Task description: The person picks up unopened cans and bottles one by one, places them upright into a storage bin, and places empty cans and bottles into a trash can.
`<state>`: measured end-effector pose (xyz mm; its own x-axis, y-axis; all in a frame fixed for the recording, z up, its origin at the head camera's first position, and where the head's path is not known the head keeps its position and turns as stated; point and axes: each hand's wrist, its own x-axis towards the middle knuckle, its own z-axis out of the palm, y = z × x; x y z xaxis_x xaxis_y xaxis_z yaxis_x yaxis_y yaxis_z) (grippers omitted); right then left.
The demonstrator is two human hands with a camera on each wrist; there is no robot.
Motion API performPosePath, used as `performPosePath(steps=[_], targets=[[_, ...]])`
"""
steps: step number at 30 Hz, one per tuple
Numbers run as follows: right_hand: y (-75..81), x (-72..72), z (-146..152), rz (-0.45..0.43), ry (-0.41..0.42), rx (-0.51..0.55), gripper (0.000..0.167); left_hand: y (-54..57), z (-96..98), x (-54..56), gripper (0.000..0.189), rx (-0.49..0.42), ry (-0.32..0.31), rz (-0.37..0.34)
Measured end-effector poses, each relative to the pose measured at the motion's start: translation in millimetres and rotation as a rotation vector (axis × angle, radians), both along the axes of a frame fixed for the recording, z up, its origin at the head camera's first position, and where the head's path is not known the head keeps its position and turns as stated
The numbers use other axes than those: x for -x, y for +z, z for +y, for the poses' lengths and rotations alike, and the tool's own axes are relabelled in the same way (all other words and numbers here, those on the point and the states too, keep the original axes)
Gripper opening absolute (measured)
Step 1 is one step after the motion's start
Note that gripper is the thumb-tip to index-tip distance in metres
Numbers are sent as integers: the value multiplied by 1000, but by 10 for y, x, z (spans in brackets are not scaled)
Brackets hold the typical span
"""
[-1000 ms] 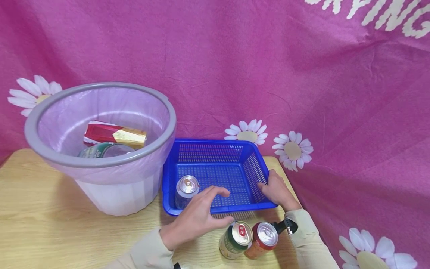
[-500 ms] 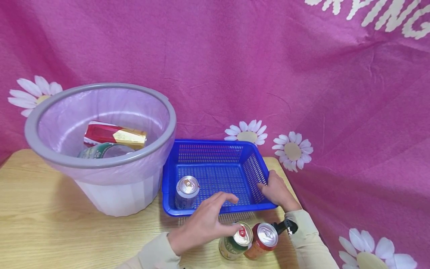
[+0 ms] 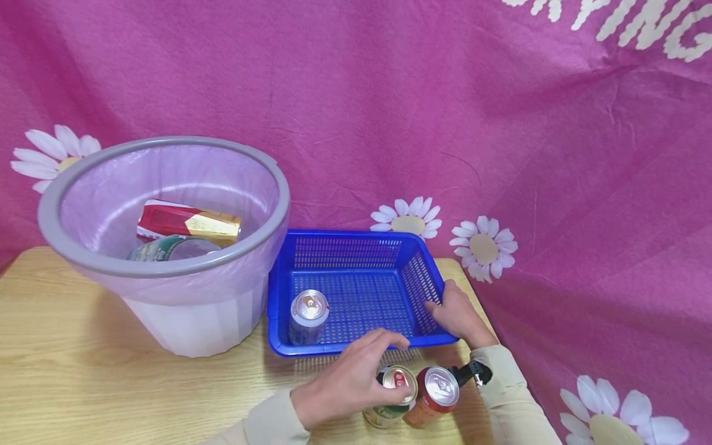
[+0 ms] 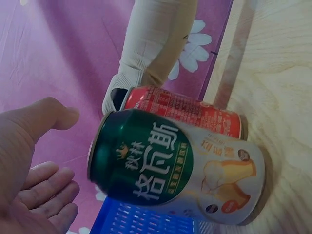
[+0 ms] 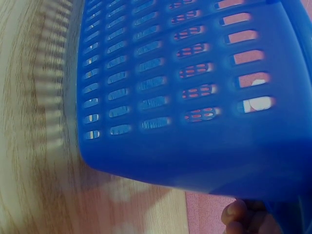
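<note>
My right hand grips the right rim of a blue plastic basket, thumb inside and fingers outside. One silver can stands upright in the basket's near left corner. In front of the basket, a green-and-white drink can stands upright on the table beside a red can. Over the green can's top is my left hand, thumb and fingers spread apart. In the left wrist view a gap shows between that hand and the can's lid end, and the can's printed label faces the camera.
Left of the basket stands a white bin with a grey rim and a purple liner. A red-and-gold can and a green-labelled bottle lie inside it. Behind the wooden table hangs a pink flowered cloth.
My left hand has moved right and slightly toward me, from the basket's near edge to over the green can. The right hand has kept its hold on the basket.
</note>
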<state>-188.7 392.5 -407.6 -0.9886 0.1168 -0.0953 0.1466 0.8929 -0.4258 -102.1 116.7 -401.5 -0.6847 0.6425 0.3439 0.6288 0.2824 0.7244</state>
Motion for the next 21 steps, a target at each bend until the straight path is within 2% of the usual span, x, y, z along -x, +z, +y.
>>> performPosePath(steps=[9,16,21], targets=[[9,18,3,-5,-3,-9,52,-37,67,-35,55,68,-4,15],[-2,24,12,43,20,-33,49,-66,107,-66,58,103,-9,30],[-8,11,17,59,24,-36,48,-104,137,-100,60,110,-27,9]])
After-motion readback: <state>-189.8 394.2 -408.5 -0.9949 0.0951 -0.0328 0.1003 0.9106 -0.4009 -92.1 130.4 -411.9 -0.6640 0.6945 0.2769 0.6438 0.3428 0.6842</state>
